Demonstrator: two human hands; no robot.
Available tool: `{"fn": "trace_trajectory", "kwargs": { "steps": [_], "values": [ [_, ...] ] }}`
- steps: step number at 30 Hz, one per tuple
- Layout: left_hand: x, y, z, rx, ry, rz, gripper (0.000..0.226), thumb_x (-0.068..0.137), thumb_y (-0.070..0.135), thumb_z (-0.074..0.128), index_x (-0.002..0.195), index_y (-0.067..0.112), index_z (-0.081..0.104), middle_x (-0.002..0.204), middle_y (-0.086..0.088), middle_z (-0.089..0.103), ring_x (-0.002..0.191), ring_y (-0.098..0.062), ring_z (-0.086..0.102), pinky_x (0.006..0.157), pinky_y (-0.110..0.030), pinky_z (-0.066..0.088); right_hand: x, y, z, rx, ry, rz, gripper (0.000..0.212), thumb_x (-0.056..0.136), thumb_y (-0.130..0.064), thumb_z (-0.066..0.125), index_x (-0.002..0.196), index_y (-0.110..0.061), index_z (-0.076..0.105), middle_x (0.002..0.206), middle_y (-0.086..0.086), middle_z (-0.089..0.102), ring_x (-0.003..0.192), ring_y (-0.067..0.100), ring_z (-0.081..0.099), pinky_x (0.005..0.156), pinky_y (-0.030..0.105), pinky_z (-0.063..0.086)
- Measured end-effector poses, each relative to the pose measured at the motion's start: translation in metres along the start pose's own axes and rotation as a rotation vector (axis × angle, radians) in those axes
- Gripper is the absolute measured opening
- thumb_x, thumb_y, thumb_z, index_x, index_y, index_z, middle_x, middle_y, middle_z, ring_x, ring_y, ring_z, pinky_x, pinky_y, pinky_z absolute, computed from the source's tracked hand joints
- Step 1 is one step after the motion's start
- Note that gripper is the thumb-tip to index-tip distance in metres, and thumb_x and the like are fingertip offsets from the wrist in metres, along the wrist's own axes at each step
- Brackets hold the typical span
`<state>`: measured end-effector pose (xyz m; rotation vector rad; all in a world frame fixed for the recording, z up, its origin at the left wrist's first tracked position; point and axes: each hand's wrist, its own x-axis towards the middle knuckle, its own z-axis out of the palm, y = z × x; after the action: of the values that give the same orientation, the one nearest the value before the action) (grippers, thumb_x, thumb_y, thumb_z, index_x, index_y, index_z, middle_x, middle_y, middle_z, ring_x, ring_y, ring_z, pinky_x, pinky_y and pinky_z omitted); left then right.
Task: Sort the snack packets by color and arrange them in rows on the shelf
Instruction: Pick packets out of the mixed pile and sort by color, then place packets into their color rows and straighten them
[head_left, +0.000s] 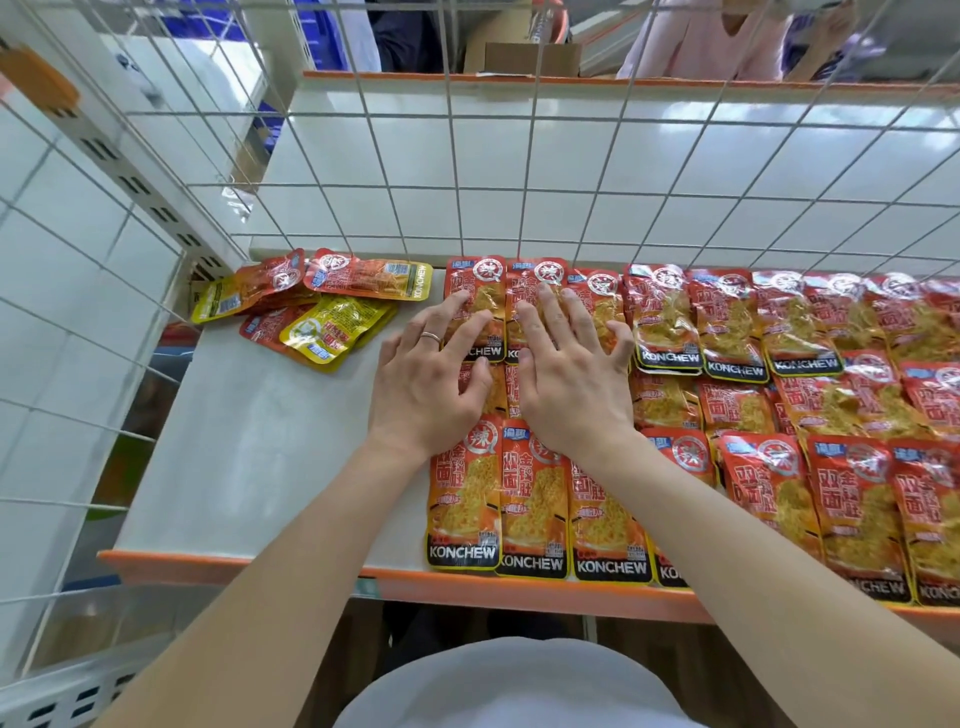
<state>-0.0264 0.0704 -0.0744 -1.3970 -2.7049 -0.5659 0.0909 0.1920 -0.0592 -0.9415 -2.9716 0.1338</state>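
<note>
Both hands lie flat, fingers straight and spread, on the red snack packets (727, 322) that cover the right part of the white shelf (249, 441) in three rows running from its orange front edge to its back. The left hand (431, 379), with a ring (430, 336) on one finger, rests palm down at the left end of the rows; its fingertips press on the leftmost packet of the back row and its palm covers the middle row. The right hand (571, 374) lies just beside it, thumbs nearly touching, fingers laid across the next two back-row packets. Neither hand grips anything. The front row overhangs the shelf's orange edge slightly, with the printed KONCHEW bands facing the person. At the shelf's back left corner sits a loose pile (311, 306) of mixed yellow and red packets, overlapping at odd angles, apart from the rows. A white wire grid panel (467, 182) rises along the shelf's back.
</note>
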Motion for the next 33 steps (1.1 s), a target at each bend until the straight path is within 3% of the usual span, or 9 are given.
{"fn": "trace_trajectory", "kwargs": {
  "steps": [9, 14, 17, 20, 24, 29, 33],
  "values": [
    [-0.002, 0.000, -0.005, -0.097, -0.029, 0.009, 0.057, 0.090, 0.051, 0.041, 0.143, 0.034, 0.052, 0.158, 0.009, 0.038, 0.143, -0.017, 0.033, 0.112, -0.043, 0.031, -0.001, 0.002, 0.002, -0.048, -0.014, -0.023, 0.058, 0.100, -0.040, 0.019, 0.157, -0.028, 0.017, 0.167, -0.003, 0.007, 0.151, 0.022, 0.003, 0.108, 0.053, 0.009],
    [-0.006, -0.001, -0.013, -0.254, 0.060, -0.060, 0.055, 0.094, 0.047, 0.037, 0.142, 0.025, 0.053, 0.157, 0.006, 0.041, 0.144, -0.016, 0.035, 0.117, -0.041, 0.031, -0.002, -0.001, -0.008, -0.097, -0.046, -0.012, 0.057, 0.102, -0.042, 0.022, 0.158, -0.032, 0.011, 0.167, -0.004, 0.004, 0.152, 0.021, -0.001, 0.110, 0.055, 0.009],
    [-0.013, -0.010, -0.025, -0.303, 0.159, -0.051, 0.049, 0.095, 0.034, 0.047, 0.141, 0.018, 0.054, 0.154, 0.002, 0.045, 0.141, -0.020, 0.041, 0.112, -0.045, 0.039, -0.004, -0.008, -0.020, -0.062, -0.016, -0.006, 0.055, 0.102, -0.040, 0.027, 0.156, -0.031, 0.019, 0.166, -0.004, 0.011, 0.150, 0.021, 0.005, 0.111, 0.056, 0.013],
    [-0.031, -0.035, -0.038, -0.207, 0.244, -0.062, 0.050, 0.088, 0.028, 0.059, 0.136, 0.016, 0.056, 0.150, 0.000, 0.048, 0.133, -0.024, 0.045, 0.106, -0.042, 0.042, 0.000, -0.024, -0.028, 0.045, 0.025, -0.053, 0.053, 0.101, -0.035, 0.038, 0.153, -0.028, 0.027, 0.163, -0.002, 0.020, 0.149, 0.021, 0.009, 0.114, 0.059, 0.017],
    [-0.044, -0.082, -0.045, 0.026, 0.209, -0.116, 0.054, 0.079, 0.035, 0.066, 0.130, 0.015, 0.062, 0.147, -0.004, 0.052, 0.132, -0.026, 0.047, 0.104, -0.043, 0.039, 0.008, -0.064, -0.030, 0.145, 0.091, -0.208, 0.051, 0.096, -0.026, 0.048, 0.146, -0.022, 0.040, 0.157, -0.001, 0.035, 0.145, 0.022, 0.020, 0.111, 0.056, 0.024],
    [-0.051, -0.105, -0.046, 0.081, 0.276, -0.040, 0.023, 0.084, 0.031, 0.057, 0.093, 0.018, 0.073, 0.107, 0.000, 0.072, 0.094, -0.026, 0.066, 0.080, -0.037, 0.050, 0.013, -0.113, -0.026, 0.222, 0.166, -0.255, 0.049, 0.090, -0.015, 0.056, 0.138, -0.019, 0.052, 0.148, -0.003, 0.048, 0.139, 0.020, 0.033, 0.105, 0.056, 0.024],
    [-0.076, -0.104, -0.056, 0.194, 0.366, 0.047, 0.019, 0.085, 0.023, 0.052, 0.073, 0.015, 0.065, 0.072, -0.003, 0.063, 0.068, -0.027, 0.061, 0.068, -0.038, 0.042, 0.024, -0.131, -0.027, 0.261, 0.079, -0.271, 0.061, 0.084, -0.007, 0.053, 0.144, -0.019, 0.046, 0.149, -0.004, 0.045, 0.139, 0.020, 0.035, 0.106, 0.054, 0.026]
  ]
}}
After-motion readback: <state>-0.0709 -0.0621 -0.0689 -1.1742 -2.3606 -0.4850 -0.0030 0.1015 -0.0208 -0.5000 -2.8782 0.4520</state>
